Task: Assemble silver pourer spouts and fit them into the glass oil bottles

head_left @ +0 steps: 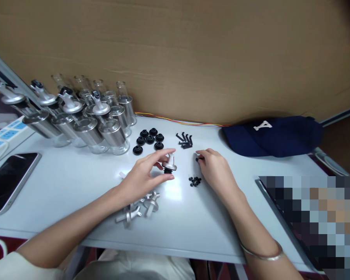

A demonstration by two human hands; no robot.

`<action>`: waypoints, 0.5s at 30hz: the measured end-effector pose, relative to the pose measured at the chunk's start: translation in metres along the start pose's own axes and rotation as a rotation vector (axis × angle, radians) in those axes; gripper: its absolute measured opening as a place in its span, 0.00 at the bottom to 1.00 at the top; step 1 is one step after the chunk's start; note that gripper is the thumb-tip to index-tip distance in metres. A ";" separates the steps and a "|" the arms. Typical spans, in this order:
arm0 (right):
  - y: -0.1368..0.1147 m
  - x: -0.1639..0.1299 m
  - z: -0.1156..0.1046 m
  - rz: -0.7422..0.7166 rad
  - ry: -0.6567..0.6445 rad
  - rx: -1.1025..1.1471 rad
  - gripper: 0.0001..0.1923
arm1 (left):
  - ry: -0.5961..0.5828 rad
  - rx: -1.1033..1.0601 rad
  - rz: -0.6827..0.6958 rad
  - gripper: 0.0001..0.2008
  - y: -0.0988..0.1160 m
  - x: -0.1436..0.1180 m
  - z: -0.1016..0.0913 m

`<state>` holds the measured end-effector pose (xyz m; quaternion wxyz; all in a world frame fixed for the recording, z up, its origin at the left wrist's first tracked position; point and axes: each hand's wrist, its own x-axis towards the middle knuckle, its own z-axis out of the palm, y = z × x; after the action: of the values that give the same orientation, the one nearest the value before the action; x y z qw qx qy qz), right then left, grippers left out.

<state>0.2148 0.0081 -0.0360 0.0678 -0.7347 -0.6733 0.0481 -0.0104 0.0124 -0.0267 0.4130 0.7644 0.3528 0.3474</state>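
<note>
Upright between the thumb and fingers of my left hand (146, 171) is a silver bottle pourer (169, 165) with a black ribbed stopper under its disc. My right hand (214, 167) is closed in a pinch, and a small black piece (197, 159) shows at its fingertips. Just below that hand lies a cluster of small black caps (195, 181). Black hooked levers (185, 140) lie beyond, between the hands. Several black rubber stoppers (149, 139) are spread past my left hand. Loose silver pourer spouts (151, 204) lie under my left forearm, partly hidden by it.
Glass and steel bottles (113, 132), some topped with pourers, crowd the back left of the white table (84, 186). A phone (11, 182) and a power strip (10, 134) are at the left. A navy cap (274, 136) sits at the back right, before a cardboard wall (177, 58).
</note>
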 end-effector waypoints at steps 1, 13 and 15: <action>0.001 0.000 0.000 0.019 -0.010 -0.019 0.16 | 0.009 -0.030 0.004 0.28 -0.002 0.000 0.001; -0.008 -0.005 -0.004 0.044 0.206 0.263 0.03 | -0.024 -0.127 -0.036 0.38 -0.005 0.000 0.004; -0.014 -0.010 -0.005 -0.025 0.308 0.462 0.03 | -0.042 -0.117 -0.036 0.38 -0.007 -0.001 0.004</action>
<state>0.2010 -0.0005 -0.0286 0.3357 -0.6901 -0.6351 0.0873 -0.0090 0.0128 -0.0344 0.4703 0.7396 0.3369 0.3440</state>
